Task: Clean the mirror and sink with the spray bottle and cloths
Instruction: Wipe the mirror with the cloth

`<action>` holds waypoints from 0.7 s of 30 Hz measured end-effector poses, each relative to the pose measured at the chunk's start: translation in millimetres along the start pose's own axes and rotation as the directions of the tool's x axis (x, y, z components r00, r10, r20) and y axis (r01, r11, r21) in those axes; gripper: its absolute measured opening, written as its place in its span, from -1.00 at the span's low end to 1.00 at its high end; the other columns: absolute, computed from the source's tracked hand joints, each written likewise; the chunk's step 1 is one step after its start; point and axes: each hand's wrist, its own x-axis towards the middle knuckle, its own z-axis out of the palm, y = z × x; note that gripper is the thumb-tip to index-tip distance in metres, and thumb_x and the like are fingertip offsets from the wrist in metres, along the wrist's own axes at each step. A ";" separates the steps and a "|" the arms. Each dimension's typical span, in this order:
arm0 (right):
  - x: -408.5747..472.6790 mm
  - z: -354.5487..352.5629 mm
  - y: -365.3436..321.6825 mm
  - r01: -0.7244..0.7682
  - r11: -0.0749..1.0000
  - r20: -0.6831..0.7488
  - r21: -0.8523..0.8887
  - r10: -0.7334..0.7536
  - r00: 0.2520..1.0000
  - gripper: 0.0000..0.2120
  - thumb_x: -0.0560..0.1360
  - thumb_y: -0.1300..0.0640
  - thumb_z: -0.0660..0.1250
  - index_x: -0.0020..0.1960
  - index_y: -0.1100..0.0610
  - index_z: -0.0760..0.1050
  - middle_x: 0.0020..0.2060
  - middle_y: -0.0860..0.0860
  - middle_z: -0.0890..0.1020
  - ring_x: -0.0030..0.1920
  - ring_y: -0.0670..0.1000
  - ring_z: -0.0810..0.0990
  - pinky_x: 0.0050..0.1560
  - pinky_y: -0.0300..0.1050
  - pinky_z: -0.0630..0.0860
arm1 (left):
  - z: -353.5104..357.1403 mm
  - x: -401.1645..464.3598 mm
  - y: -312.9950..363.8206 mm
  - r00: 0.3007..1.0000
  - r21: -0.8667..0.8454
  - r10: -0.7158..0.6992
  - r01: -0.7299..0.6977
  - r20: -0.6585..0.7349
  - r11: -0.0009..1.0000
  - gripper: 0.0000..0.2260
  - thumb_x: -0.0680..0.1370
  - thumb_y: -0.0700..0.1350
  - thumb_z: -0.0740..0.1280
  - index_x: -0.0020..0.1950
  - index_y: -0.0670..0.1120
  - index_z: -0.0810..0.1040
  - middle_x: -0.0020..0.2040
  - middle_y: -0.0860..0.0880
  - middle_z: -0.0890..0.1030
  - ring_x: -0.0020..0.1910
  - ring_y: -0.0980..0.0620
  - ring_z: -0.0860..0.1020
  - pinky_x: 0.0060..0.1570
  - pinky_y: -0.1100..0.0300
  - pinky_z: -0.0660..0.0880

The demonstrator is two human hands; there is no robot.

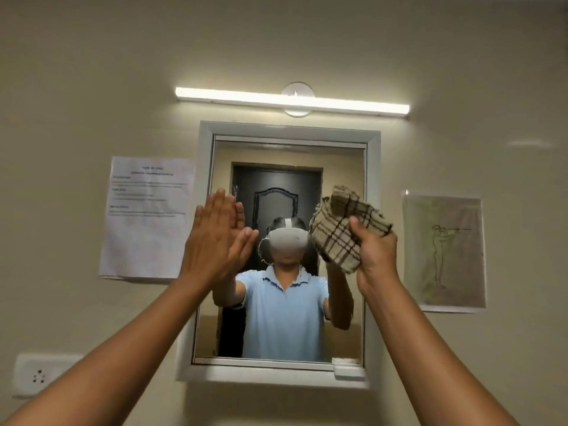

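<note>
A white-framed mirror hangs on the beige wall straight ahead, reflecting a person in a light blue shirt and a dark door. My left hand is flat, fingers together and pointing up, at the mirror's left edge with its reflection meeting it at the glass. My right hand grips a bunched beige cloth with brown checks, held up against the right side of the mirror. The sink and the spray bottle are out of view.
A lit tube light runs above the mirror. A printed paper sheet is stuck to the wall on the left, a sketch on the right. A wall socket sits at lower left. A small white object rests on the frame's bottom ledge.
</note>
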 end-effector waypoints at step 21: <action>94.1 99.3 33.2 0.326 0.129 0.188 -0.937 -0.602 0.776 -0.21 0.59 -0.29 0.07 0.62 0.09 -0.17 0.61 0.09 -0.15 0.59 0.11 -0.24 0.56 0.12 -0.27 | 13.4 97.9 -67.2 0.996 0.026 0.077 -0.075 -0.053 0.997 -0.31 0.58 0.25 -0.18 0.59 -0.13 -0.19 0.60 -0.09 -0.21 0.57 -0.01 -0.24 0.55 0.01 -0.19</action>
